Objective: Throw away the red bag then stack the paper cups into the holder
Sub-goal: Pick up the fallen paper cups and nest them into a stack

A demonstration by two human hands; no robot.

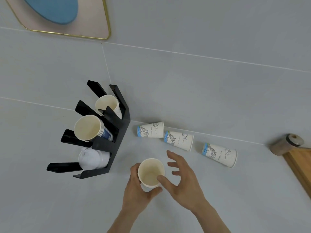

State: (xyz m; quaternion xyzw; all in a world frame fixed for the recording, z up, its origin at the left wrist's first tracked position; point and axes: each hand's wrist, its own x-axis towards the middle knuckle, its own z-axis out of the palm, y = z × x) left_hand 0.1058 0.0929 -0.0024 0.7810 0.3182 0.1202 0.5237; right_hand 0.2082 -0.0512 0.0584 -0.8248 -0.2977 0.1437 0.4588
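My left hand (137, 190) grips a white paper cup (151, 172), mouth facing me, just right of the black cup holder (116, 140). My right hand (181, 179) is beside it with fingers spread; its thumb rests on the cup's rim. The holder has three slots: a single cup (107, 105) in the far one, a stack of cups (89, 127) in the middle one, white lids (93, 158) in the near one. Three more printed cups lie on their sides along the wall: one (151, 130), a second (180, 140), a third (220, 154). No red bag is in view.
A wooden board (301, 163) lies at the right edge with a brown jar (286, 143) on its side behind it. A pink gold-rimmed panel with a blue oval (55, 12) hangs on the wall at top left.
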